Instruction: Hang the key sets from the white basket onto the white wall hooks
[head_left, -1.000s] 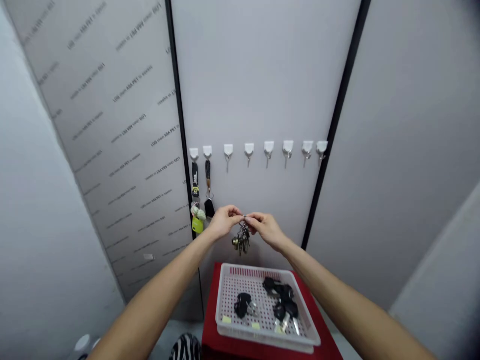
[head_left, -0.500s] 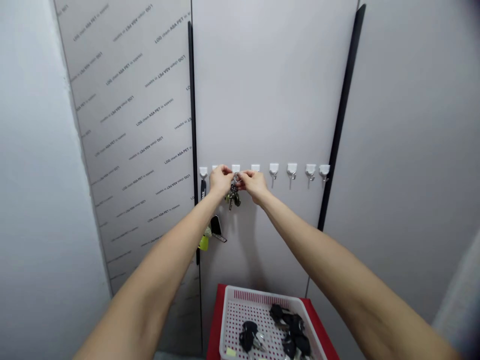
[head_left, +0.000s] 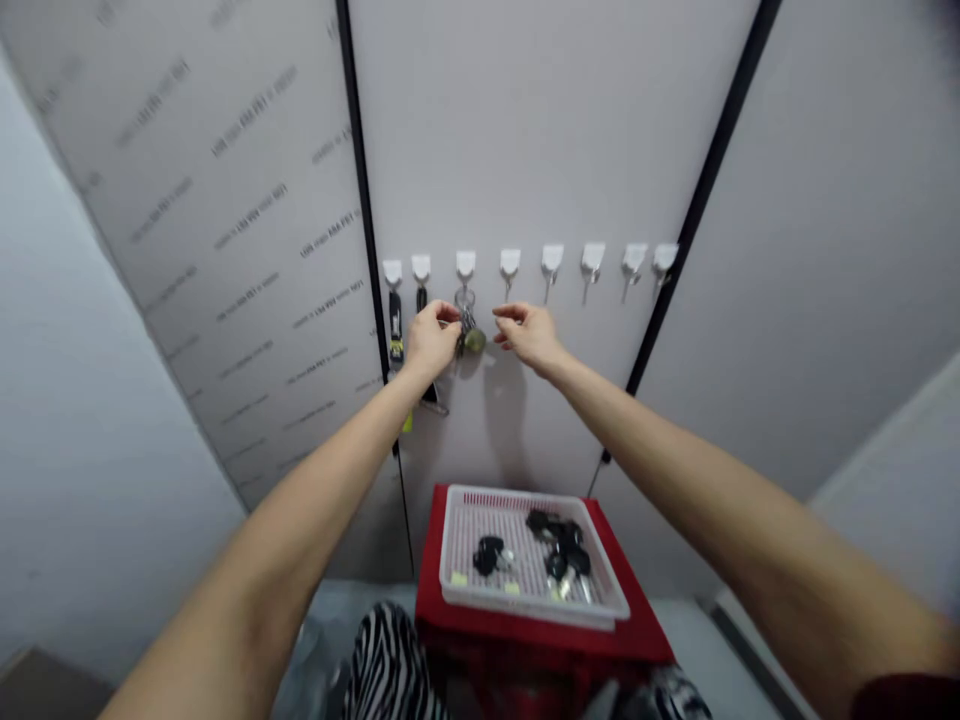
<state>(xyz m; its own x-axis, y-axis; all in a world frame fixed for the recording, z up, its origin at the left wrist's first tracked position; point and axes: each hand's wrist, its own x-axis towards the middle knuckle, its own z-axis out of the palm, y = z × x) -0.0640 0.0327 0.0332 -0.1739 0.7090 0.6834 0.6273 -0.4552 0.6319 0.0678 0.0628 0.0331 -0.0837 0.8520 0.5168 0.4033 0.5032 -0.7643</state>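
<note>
A bunch of keys (head_left: 471,338) on a metal ring hangs from the third white hook (head_left: 466,264) from the left. My left hand (head_left: 435,338) is just left of the bunch, with a small gap between thumb and forefinger; whether it touches the keys is hard to tell. To the right of the keys, my right hand (head_left: 531,335) is held apart from them, its fingers spread and holding nothing. Keys on a dark strap (head_left: 395,318) hang from the leftmost hook. A second dark strap (head_left: 421,298) hangs beside it, partly behind my left hand.
Several more white hooks (head_left: 592,256) continue rightward across the pale panel. Below, a white perforated basket (head_left: 525,607) with several black-headed keys (head_left: 566,555) stands on a red stool (head_left: 637,630). Black vertical strips (head_left: 358,140) edge the panel.
My right hand has come away from the key ring and opened. My left hand has loosened and sits lower beside the keys. The view has tilted down, showing more of the basket and stool.
</note>
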